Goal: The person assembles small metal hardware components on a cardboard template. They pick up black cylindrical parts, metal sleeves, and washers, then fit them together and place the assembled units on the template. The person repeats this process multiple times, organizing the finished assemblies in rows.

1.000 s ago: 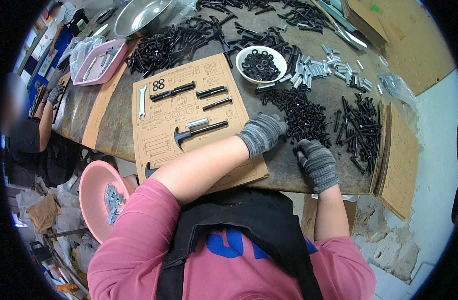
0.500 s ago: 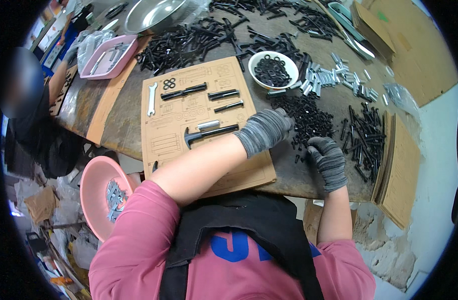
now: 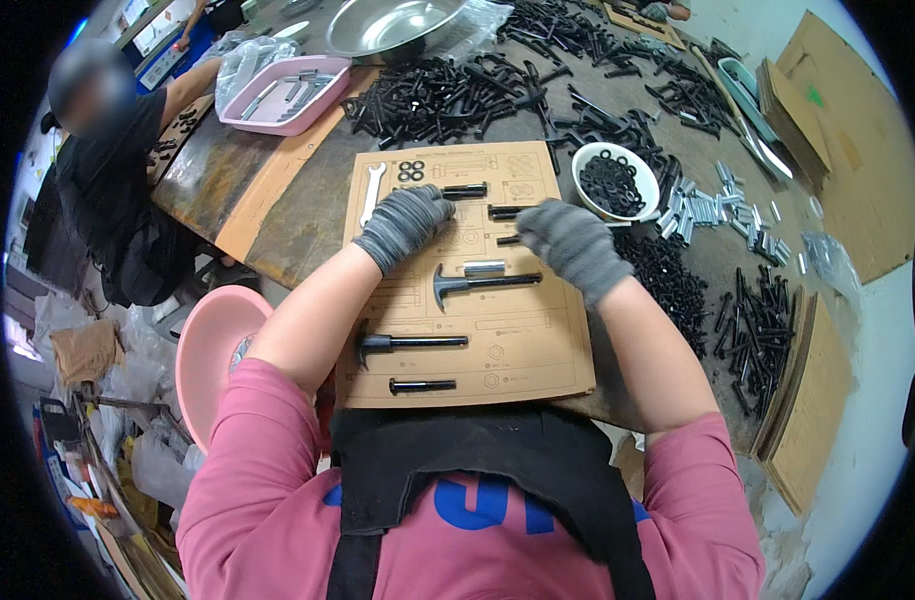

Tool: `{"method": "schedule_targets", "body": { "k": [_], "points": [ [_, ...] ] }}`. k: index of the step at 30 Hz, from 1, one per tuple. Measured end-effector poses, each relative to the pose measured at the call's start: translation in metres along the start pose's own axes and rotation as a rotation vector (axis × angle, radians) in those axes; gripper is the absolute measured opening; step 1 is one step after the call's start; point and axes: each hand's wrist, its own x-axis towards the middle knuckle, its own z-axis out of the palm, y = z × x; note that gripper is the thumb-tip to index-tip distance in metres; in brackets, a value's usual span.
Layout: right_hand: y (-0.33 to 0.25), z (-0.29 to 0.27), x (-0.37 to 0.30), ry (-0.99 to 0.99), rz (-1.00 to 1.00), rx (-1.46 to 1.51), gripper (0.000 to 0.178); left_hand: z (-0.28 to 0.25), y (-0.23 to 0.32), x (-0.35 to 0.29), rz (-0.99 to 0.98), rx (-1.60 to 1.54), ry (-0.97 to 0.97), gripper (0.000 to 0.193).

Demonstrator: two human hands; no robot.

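A printed cardboard sheet (image 3: 537,375) lies in front of me. My left hand (image 3: 407,228), in a grey knitted glove, is over its upper left part with fingers curled at a black bolt (image 3: 467,190). Opposite it, my gloved right hand (image 3: 572,248) is closed at the ends of two other black bolts (image 3: 505,212); whatever either hand pinches is hidden. On the sheet also lie a flat wrench (image 3: 372,195), several black rings (image 3: 410,171), a silver tube (image 3: 483,267), two black pieces with curved cross-heads (image 3: 487,283), and a lower bolt (image 3: 422,386).
Right of the sheet are a white bowl (image 3: 627,216) of black rings, small black hardware (image 3: 667,285), silver tubes (image 3: 712,210) and long bolts (image 3: 752,335). Behind are black parts (image 3: 447,100), a metal basin (image 3: 377,30) and a pink tray (image 3: 295,128). A pink tub (image 3: 212,340) and another person (image 3: 107,180) are left.
Both hands have left the small black hardware pile and moved left onto the cardboard sheet. The view has shifted, uncovering the sheet's lower part.
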Motion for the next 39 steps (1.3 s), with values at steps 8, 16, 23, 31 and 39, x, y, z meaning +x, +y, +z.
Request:
{"method": "schedule_targets", "body": {
  "k": [8,16,23,31,39],
  "points": [
    [-0.035,0.036,0.078,-0.279,-0.208,-0.357,0.014,0.004,-0.016,-0.019,0.092,-0.151,0.070,0.015],
    [-0.028,0.039,0.080,-0.296,0.070,0.058,0.018,-0.003,-0.008,-0.009,-0.119,-0.220,-0.090,0.013],
    [-0.047,0.047,0.089,-0.461,0.102,-0.068,0.022,0.000,-0.009,-0.003,-0.161,-0.370,-0.085,0.024],
    [-0.031,0.041,0.088,-0.423,0.194,-0.174,0.018,-0.004,-0.006,0.002,-0.186,-0.234,-0.180,0.018],
    [-0.033,0.048,0.090,-0.441,0.172,-0.228,0.017,0.002,0.000,-0.006,-0.276,-0.422,-0.009,0.022]
  ]
}}
